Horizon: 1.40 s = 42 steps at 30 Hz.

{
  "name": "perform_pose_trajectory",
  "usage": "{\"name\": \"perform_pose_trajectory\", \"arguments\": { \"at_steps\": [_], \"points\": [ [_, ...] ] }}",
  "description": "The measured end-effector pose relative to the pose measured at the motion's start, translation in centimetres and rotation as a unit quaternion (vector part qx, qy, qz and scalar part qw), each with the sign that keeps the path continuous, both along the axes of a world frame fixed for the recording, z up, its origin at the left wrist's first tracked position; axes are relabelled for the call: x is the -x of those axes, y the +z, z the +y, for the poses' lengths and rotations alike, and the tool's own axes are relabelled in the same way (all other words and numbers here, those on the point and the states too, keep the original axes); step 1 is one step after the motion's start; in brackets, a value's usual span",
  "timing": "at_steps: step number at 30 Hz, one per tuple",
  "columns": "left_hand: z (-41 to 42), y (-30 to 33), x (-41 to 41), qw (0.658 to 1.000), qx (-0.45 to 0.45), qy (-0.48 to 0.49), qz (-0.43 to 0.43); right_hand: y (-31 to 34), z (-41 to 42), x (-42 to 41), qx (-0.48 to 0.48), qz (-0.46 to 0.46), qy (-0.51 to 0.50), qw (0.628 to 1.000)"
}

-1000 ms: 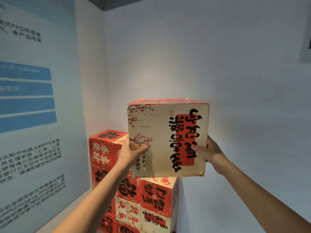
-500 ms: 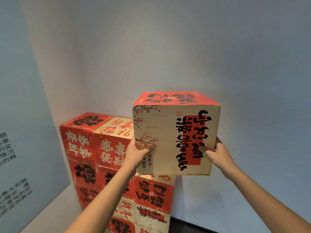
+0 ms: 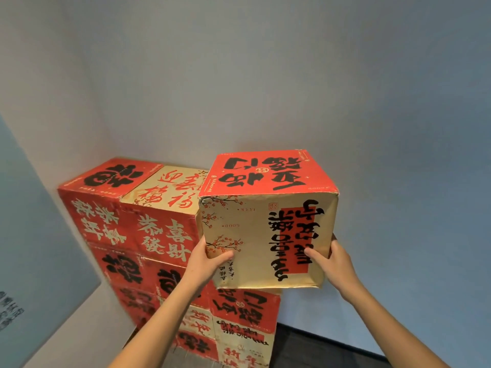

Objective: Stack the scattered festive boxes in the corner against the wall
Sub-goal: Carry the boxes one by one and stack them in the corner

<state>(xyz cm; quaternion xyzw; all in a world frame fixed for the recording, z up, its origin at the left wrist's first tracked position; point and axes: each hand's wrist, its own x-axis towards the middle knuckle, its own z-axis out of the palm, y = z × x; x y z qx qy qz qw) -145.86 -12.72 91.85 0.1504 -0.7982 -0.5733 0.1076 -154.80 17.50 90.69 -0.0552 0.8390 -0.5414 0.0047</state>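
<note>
I hold a cream and red festive box point(image 3: 255, 235) with black calligraphy between both hands. My left hand point(image 3: 207, 261) grips its lower left edge, thumb on the front face. My right hand point(image 3: 332, 264) grips its lower right edge the same way. The box sits just above a red box point(image 3: 244, 309) at the right end of the stack point(image 3: 138, 235); whether it touches that box I cannot tell. The stack of red and cream boxes fills the corner, several layers high.
The grey back wall point(image 3: 292, 88) runs behind the stack. A blue printed panel point(image 3: 32, 235) covers the left wall. A strip of dark floor point(image 3: 318, 349) shows at the lower right of the stack.
The held box has come down towards the right end of the stack, and its red top face now shows. My view has tilted down, bringing more of the stack and the floor into sight.
</note>
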Motion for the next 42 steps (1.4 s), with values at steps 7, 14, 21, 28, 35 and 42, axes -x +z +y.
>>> {"name": "perform_pose_trajectory", "arguments": {
  "at_steps": [7,14,21,28,35,42],
  "points": [
    [1.6,-4.4,2.5,0.989,0.036,0.122,-0.072,-5.7,-1.4,4.3,0.008,-0.057,0.014,0.998],
    [2.1,-7.7,4.4,0.983,0.036,0.154,-0.096,-9.8,-1.4,6.6,0.022,-0.102,0.03,0.994],
    [0.5,-10.6,6.6,0.986,0.01,0.125,-0.105,-13.0,-2.0,7.2,-0.002,-0.106,-0.008,0.994],
    [-1.2,-12.6,7.5,0.988,-0.006,0.105,-0.11,-14.3,-3.5,7.1,-0.007,-0.107,-0.036,0.994],
    [-1.6,-13.7,7.2,0.988,0.012,0.072,-0.136,-15.2,-4.3,6.5,-0.016,-0.141,-0.043,0.989],
    [-1.9,-13.8,7.4,0.986,0.007,0.069,-0.151,-14.1,-4.3,6.2,-0.014,-0.149,-0.017,0.989]
  ]
}}
